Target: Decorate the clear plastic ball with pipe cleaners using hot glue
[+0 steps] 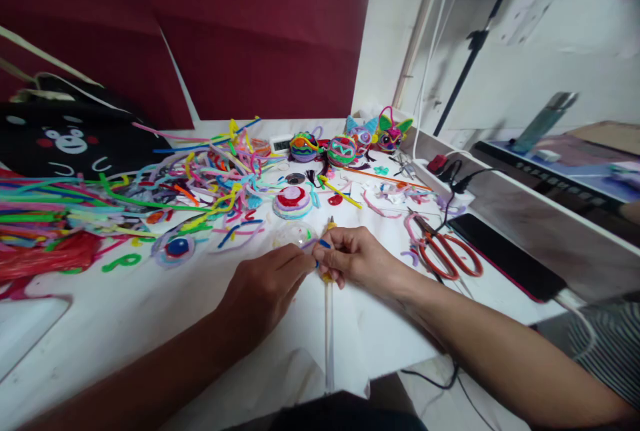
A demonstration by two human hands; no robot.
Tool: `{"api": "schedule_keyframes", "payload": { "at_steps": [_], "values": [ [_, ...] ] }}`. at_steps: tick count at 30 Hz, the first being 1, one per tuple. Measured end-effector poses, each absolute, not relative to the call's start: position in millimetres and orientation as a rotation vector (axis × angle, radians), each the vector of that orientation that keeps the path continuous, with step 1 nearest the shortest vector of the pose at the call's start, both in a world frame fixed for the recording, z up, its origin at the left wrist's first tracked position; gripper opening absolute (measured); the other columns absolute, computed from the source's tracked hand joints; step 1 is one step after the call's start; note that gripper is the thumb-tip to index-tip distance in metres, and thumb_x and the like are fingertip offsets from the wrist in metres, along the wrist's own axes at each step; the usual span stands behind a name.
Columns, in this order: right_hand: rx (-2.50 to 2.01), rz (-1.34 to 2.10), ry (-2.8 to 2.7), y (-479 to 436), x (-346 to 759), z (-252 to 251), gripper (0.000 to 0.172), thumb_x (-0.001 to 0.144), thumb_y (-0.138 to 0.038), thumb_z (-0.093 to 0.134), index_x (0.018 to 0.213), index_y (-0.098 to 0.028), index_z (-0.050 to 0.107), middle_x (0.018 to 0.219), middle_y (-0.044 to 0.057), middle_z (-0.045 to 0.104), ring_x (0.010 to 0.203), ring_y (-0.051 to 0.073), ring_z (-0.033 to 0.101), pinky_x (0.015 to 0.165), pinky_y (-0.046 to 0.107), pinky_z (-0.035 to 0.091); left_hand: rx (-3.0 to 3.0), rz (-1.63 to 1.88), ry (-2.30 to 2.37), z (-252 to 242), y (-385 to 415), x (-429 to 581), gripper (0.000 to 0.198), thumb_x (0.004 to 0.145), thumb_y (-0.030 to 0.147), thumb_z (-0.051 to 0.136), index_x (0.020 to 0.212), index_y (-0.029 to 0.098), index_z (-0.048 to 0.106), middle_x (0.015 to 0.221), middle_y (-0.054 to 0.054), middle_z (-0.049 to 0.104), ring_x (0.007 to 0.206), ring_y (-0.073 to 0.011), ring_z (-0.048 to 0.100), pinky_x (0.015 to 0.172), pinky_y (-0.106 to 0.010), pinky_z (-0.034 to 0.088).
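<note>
My left hand and my right hand meet at the middle of the white table. Both pinch a short pipe cleaner piece, pale purple with a blue end, held between their fingertips. A clear plastic disc lies just beyond the left fingers. Under my right hand a glue gun with a yellow tip lies pointing away from me. A coiled red, white and blue pipe cleaner round sits a little farther back.
Several loose coloured pipe cleaners cover the left and back of the table. Finished pipe cleaner figures stand at the back. Red-handled scissors and a black phone lie to the right. A black bag sits far left.
</note>
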State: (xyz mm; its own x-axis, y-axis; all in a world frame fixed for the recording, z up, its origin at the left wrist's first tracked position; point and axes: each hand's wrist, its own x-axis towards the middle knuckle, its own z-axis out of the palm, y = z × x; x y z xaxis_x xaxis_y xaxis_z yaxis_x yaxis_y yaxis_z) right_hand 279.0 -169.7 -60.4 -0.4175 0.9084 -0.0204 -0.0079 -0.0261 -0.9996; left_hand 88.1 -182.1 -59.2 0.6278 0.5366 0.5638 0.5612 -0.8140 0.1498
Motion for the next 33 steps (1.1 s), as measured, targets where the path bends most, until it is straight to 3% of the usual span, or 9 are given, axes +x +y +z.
{"api": "schedule_keyframes", "payload": {
  "at_steps": [7,12,19,33],
  "values": [
    [-0.976,1.572,-1.454,-169.2,279.4,-55.7,0.037,0.071,-0.045,0.077,0.065,-0.014,0.058,0.052,-0.004,0.056,0.039,0.005,0.047,0.038,0.018,0.04,-2.824,-1.026,-0.939,-60.8,-179.2,88.9,0.018,0.094,0.014,0.047,0.089,0.017,0.064,0.082,-0.003,0.066,0.073,-0.0122,0.064,0.066,-0.021,0.05],
    [-0.92,1.615,-1.348,-168.0,286.6,-45.7,0.032,0.072,-0.04,0.077,0.081,-0.012,0.065,0.065,0.0,0.063,0.046,0.006,0.052,0.041,0.018,0.043,-2.887,-1.186,-1.02,-55.5,-177.8,89.4,0.01,0.092,0.013,0.053,0.092,0.017,0.063,0.084,-0.001,0.065,0.077,-0.01,0.063,0.071,-0.018,0.048],
    [-1.011,1.624,-1.4,-170.7,285.9,-41.7,0.03,0.068,-0.035,0.08,0.066,-0.012,0.061,0.052,-0.003,0.057,0.042,0.005,0.046,0.037,0.016,0.034,-2.9,-1.217,-1.011,-53.6,-179.9,90.7,0.01,0.091,0.012,0.054,0.092,0.017,0.062,0.084,0.0,0.064,0.077,-0.0092,0.062,0.071,-0.018,0.048],
    [-1.052,1.584,-1.443,-173.1,283.6,-43.5,0.029,0.071,-0.036,0.076,0.063,-0.014,0.058,0.051,-0.004,0.056,0.041,0.005,0.046,0.038,0.017,0.035,-2.846,-1.169,-1.021,-51.1,-182.3,91.7,0.006,0.087,0.012,0.057,0.087,0.016,0.061,0.078,-0.001,0.064,0.069,-0.0097,0.061,0.063,-0.019,0.049]
  ]
}}
